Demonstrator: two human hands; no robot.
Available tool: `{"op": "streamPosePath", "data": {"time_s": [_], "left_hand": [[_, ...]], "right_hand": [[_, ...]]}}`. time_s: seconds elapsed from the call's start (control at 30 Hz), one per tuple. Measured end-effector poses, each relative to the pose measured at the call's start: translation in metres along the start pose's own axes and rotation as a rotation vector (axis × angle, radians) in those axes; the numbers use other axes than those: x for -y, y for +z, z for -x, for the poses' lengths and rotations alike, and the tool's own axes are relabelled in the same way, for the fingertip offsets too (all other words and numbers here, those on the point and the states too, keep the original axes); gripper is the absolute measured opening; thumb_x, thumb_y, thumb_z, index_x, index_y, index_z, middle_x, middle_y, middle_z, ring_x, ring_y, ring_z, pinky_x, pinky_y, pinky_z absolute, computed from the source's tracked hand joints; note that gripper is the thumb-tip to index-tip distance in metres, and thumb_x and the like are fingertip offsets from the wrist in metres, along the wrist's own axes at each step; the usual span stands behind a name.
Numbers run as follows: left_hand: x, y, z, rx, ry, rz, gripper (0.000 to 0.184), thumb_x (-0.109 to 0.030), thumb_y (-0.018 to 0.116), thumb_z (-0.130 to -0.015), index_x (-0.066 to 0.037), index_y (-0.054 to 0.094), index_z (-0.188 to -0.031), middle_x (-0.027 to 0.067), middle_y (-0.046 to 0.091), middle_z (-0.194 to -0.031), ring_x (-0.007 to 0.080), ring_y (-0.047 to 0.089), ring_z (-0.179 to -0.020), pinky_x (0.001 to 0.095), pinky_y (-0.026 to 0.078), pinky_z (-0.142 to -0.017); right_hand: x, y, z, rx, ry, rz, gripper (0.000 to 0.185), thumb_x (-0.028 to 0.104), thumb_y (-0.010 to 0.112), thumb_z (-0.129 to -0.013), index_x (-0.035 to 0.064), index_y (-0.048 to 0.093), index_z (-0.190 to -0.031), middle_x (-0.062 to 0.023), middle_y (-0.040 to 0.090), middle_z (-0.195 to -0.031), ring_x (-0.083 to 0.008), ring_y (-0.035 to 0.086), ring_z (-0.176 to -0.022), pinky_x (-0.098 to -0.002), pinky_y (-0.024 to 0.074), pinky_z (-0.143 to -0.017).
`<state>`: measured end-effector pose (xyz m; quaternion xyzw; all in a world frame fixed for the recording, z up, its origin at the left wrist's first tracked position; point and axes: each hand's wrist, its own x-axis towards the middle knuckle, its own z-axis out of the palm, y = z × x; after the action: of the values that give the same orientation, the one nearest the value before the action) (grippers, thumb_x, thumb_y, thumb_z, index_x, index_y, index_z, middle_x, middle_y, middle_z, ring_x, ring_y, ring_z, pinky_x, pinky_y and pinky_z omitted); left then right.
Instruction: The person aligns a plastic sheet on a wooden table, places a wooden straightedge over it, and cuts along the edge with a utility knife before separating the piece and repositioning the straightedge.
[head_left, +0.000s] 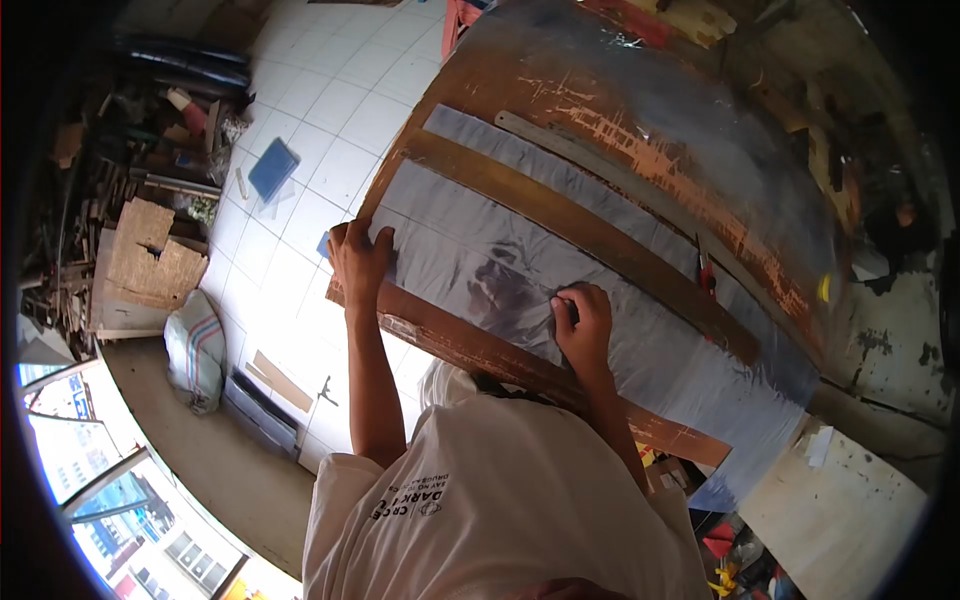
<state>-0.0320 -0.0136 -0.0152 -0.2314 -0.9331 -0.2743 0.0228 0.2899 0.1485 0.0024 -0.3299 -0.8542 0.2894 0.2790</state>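
A thin grey sheet (440,240), wrinkled and shiny in its middle, lies across the worn brown wooden table (450,325). My left hand (360,262) is at the sheet's left end by the table edge, fingers curled over and thumb on the sheet's side. Pinched fingers of my right hand (584,318) rest on the sheet near its middle; a small dark thing shows at them, too hidden to name. A long brown wooden strip (560,225) lies over the sheet, beyond both hands. Past it lies a greyish wooden strip (620,175).
A red-handled cutter (707,275) lies between the strips at right. Scrap wood (150,260) is piled at left beside a white sack (195,350). A blue square object (273,170) lies on the white tile floor (350,110). A pale board (830,500) stands at lower right.
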Motion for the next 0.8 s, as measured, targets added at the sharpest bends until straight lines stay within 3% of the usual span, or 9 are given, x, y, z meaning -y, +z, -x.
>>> {"op": "streamPosePath", "data": {"time_s": [0.17, 0.27, 0.4, 0.5, 0.57, 0.6, 0.7, 0.8], "left_hand": [[-0.003, 0.010, -0.014, 0.095, 0.092, -0.035, 0.044, -0.035, 0.079, -0.079, -0.008, 0.069, -0.112, 0.0131, 0.061, -0.119, 0.0361, 0.052, -0.117, 0.0504, 0.040, -0.101], [-0.026, 0.018, -0.011, 0.020, 0.026, -0.076, 0.054, -0.040, 0.075, -0.081, -0.013, 0.063, -0.126, 0.0131, 0.056, -0.131, 0.0381, 0.048, -0.125, 0.0583, 0.034, -0.108], [-0.045, 0.037, -0.020, -0.103, 0.108, -0.041, 0.051, -0.039, 0.075, -0.083, -0.013, 0.064, -0.125, 0.0133, 0.055, -0.132, 0.0371, 0.047, -0.128, 0.0590, 0.031, -0.110], [-0.071, 0.044, -0.032, -0.242, 0.269, -0.037, 0.040, -0.032, 0.072, -0.089, -0.010, 0.066, -0.121, 0.0154, 0.058, -0.126, 0.0374, 0.052, -0.122, 0.0546, 0.038, -0.105], [-0.086, 0.050, -0.047, -0.211, 0.415, 0.225, 0.028, -0.023, 0.068, -0.094, -0.006, 0.067, -0.117, 0.0168, 0.062, -0.117, 0.0377, 0.058, -0.112, 0.0487, 0.045, -0.097], [-0.100, 0.051, -0.051, -0.238, 0.473, 0.207, 0.022, -0.019, 0.064, -0.096, -0.004, 0.068, -0.112, 0.0172, 0.064, -0.109, 0.0384, 0.060, -0.104, 0.0463, 0.049, -0.089], [-0.125, 0.063, -0.080, -0.167, 0.592, 0.215, 0.020, -0.019, 0.063, -0.097, -0.004, 0.069, -0.110, 0.0164, 0.063, -0.109, 0.0381, 0.059, -0.105, 0.0477, 0.048, -0.089], [-0.147, 0.079, -0.123, -0.151, 0.693, 0.172, 0.019, -0.019, 0.060, -0.099, -0.006, 0.069, -0.110, 0.0178, 0.069, -0.100, 0.0401, 0.066, -0.094, 0.0490, 0.052, -0.080]], "right_hand": [[-0.013, -0.030, 0.020, -0.191, 0.044, 0.020, 0.013, 0.004, 0.073, -0.084, 0.0051, 0.066, -0.094, -0.0125, 0.066, -0.093, -0.0342, 0.061, -0.090, -0.0442, 0.0480, -0.081], [-0.029, -0.048, 0.038, -0.276, 0.123, 0.069, 0.013, 0.004, 0.073, -0.084, 0.0044, 0.066, -0.095, -0.0134, 0.067, -0.095, -0.0350, 0.062, -0.090, -0.0438, 0.0495, -0.081], [-0.041, -0.053, 0.050, -0.357, 0.187, 0.087, 0.012, 0.005, 0.073, -0.084, 0.0043, 0.066, -0.095, -0.0137, 0.068, -0.094, -0.0348, 0.063, -0.090, -0.0427, 0.0504, -0.082], [-0.040, -0.052, 0.048, -0.408, 0.155, 0.108, 0.012, 0.005, 0.073, -0.083, 0.0050, 0.066, -0.092, -0.0124, 0.067, -0.092, -0.0337, 0.063, -0.089, -0.0426, 0.0503, -0.081], [-0.042, -0.052, 0.046, -0.406, 0.170, 0.066, 0.011, 0.006, 0.073, -0.082, 0.0054, 0.066, -0.090, -0.0116, 0.066, -0.090, -0.0327, 0.062, -0.087, -0.0424, 0.0498, -0.079], [-0.042, -0.052, 0.046, -0.422, 0.178, 0.067, 0.011, 0.006, 0.073, -0.082, 0.0054, 0.066, -0.090, -0.0116, 0.066, -0.090, -0.0327, 0.062, -0.087, -0.0424, 0.0498, -0.079], [-0.044, -0.053, 0.045, -0.427, 0.154, 0.070, 0.010, 0.006, 0.073, -0.082, 0.0055, 0.065, -0.088, -0.0104, 0.065, -0.087, -0.0316, 0.061, -0.084, -0.0423, 0.0489, -0.076], [-0.046, -0.054, 0.045, -0.421, 0.146, 0.068, 0.010, 0.007, 0.074, -0.081, 0.0060, 0.065, -0.087, -0.0095, 0.064, -0.085, -0.0304, 0.061, -0.082, -0.0421, 0.0482, -0.074]]}}
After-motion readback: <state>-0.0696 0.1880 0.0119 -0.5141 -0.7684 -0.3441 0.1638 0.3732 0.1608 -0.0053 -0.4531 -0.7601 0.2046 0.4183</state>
